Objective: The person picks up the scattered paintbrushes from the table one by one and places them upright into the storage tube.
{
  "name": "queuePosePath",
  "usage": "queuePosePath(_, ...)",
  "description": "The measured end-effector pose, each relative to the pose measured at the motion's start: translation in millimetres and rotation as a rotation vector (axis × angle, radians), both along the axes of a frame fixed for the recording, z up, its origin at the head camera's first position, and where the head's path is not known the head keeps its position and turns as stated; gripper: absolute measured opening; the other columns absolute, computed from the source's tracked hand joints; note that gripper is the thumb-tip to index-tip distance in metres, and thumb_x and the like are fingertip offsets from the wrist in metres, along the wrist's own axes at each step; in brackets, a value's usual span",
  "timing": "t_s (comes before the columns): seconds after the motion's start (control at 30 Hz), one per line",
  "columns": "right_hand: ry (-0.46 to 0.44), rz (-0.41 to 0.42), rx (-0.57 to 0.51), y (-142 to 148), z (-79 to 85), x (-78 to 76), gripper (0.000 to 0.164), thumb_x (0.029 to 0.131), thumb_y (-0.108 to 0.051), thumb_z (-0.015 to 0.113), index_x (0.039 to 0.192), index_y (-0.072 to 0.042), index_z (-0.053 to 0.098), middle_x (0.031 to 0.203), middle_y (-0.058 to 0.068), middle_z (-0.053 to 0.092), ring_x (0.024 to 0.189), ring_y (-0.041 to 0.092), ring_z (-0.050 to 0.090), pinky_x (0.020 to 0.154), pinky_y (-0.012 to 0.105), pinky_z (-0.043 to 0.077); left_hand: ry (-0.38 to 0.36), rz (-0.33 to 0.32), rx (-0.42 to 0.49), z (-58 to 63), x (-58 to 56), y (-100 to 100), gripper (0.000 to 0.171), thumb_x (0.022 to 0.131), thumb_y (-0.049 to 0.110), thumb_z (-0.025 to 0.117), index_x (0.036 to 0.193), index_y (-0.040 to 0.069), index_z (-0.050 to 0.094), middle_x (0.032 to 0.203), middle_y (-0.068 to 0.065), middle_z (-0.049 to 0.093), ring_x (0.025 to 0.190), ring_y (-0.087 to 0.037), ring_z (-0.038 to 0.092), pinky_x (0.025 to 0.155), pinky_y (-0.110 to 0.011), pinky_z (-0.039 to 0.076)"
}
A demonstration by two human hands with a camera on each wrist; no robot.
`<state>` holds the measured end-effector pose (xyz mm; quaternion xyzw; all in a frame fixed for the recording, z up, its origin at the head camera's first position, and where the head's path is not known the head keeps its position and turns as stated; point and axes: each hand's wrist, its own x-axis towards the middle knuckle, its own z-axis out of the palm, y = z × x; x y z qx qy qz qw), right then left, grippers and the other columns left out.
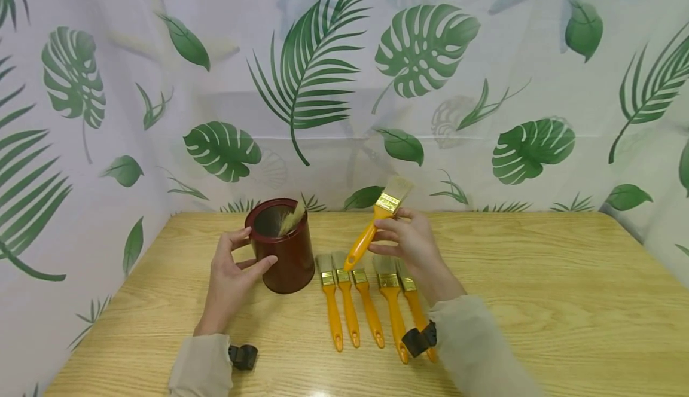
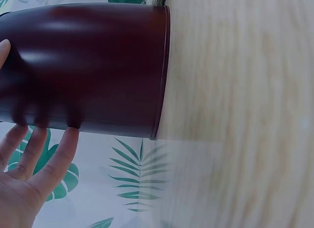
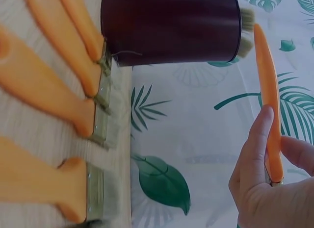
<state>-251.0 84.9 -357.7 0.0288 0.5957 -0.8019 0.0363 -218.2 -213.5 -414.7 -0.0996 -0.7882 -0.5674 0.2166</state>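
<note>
A dark red can [image 1: 287,265] stands upright left of centre on the table. My left hand [image 1: 231,277] grips it from the left, thumb across its front, and in the left wrist view the other fingertips [image 2: 71,132] touch its side. Pale bristles [image 1: 293,217] of brushes stick out above the can's rim. Between thumb and fingers, my right hand [image 1: 411,244] pinches a paintbrush [image 1: 368,234] with an orange handle. It is raised right of the can, bristles up, the handle's end slanting down toward the can.
Several more orange-handled paintbrushes [image 1: 334,316] lie side by side on the wooden table [image 1: 538,283], right of the can, bristles pointing away from me. My right forearm partly covers the rightmost brush [image 1: 414,304]. A leaf-patterned cloth [image 1: 334,164] hangs behind the table.
</note>
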Motion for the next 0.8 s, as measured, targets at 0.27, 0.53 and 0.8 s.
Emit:
queuePosePath(0.27,0.03,-0.023,-0.042,-18,5.0,0.9,0.019,0.097,0.006,0.06,0.111,0.007,0.046,0.098,0.018,0.062,0.071,0.019,0.069,0.067,0.036,0.063,-0.006,0.002,0.019,1.3,0.7,-1,0.056,0.085,-0.001,0.081,0.131,-0.002,0.049,0.136,-0.012,0.051,0.12,-0.022,0.05,0.084,-0.02,0.054)
queuePosePath(0.53,0.033,-0.028,-0.087,-33,9.3,0.7,0.021,0.096,0.007,0.059,0.111,0.006,0.044,0.1,0.021,0.061,0.072,0.021,0.069,0.066,0.035,0.063,-0.008,-0.002,0.011,1.7,1.1,1,0.058,0.086,0.001,0.08,0.134,-0.003,0.047,0.138,-0.014,0.05,0.122,-0.024,0.049,0.084,-0.02,0.054)
queuePosePath(0.8,0.05,-0.054,-0.138,-47,12.0,1.4,0.026,0.095,0.009,0.059,0.114,0.002,0.042,0.102,0.019,0.057,0.073,0.022,0.068,0.065,0.036,0.063,-0.014,0.005,0.007,1.3,0.2,0,0.056,0.085,-0.002,0.08,0.131,-0.003,0.048,0.137,-0.013,0.051,0.119,-0.022,0.049,0.084,-0.021,0.055)
